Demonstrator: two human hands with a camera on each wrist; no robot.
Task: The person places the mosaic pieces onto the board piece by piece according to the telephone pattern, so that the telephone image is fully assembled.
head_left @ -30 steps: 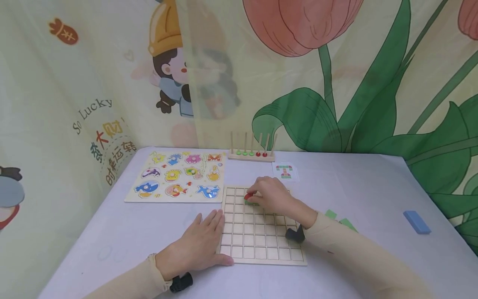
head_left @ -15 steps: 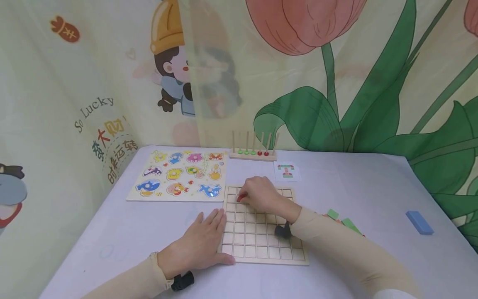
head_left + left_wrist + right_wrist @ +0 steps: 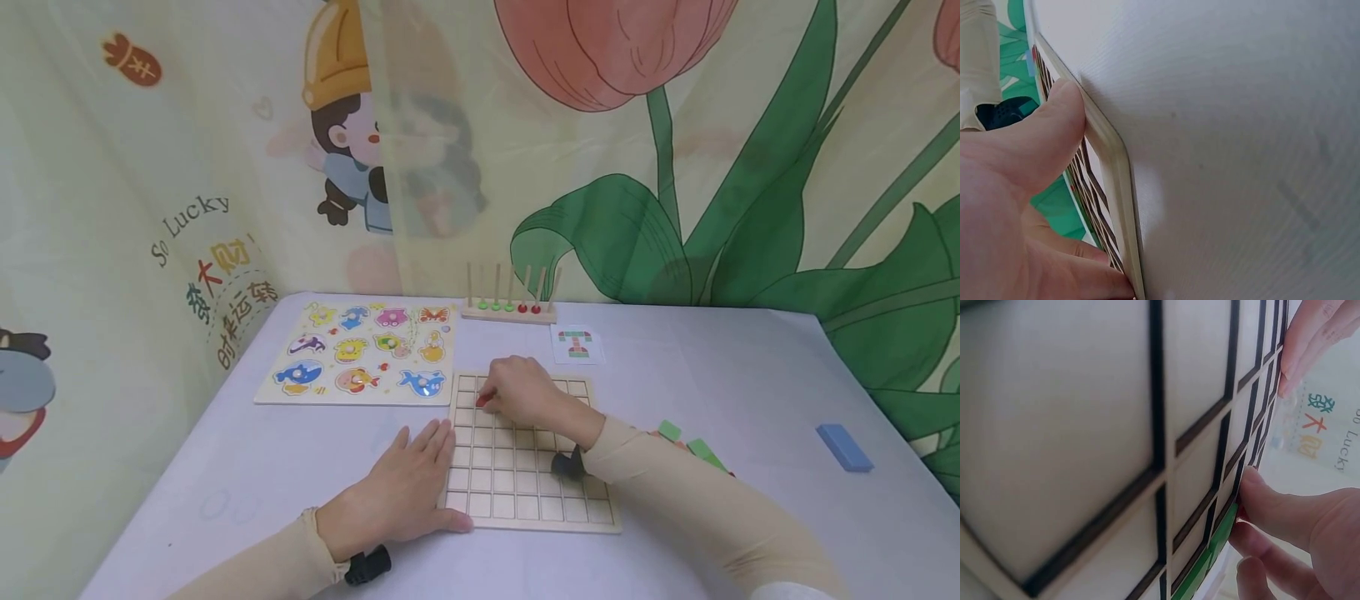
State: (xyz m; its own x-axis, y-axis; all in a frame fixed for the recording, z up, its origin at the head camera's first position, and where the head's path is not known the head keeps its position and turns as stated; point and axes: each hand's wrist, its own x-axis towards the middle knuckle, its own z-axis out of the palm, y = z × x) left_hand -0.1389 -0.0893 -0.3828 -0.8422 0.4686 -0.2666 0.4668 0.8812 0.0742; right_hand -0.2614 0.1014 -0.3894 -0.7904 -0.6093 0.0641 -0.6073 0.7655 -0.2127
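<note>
My left hand (image 3: 405, 487) lies with fingers extended along the left side of the wooden grid board (image 3: 555, 504), its thumb touching the near-left corner. In the left wrist view that thumb presses against the board's raised rim (image 3: 1110, 144). Over the far-left cells, my right hand (image 3: 525, 390) pinches a small red piece (image 3: 482, 401) between thumb and fingers. The piece is mostly hidden, so its full shape cannot be told. Green tiles (image 3: 1204, 562) lie in the board's cells beside the right fingers in the right wrist view; in the head view this hand covers them.
Loose green tiles (image 3: 703, 452) and some reddish ones lie right of the board, partly behind the sleeve. A pattern card (image 3: 592, 354), a peg stand with beads (image 3: 487, 314) and an animal knob puzzle (image 3: 375, 333) are further back. A blue block (image 3: 844, 447) sits far right.
My right hand has shifted left across the board with the red piece, then stayed nearly still and lower. The left hand keeps its place at the board's edge.
</note>
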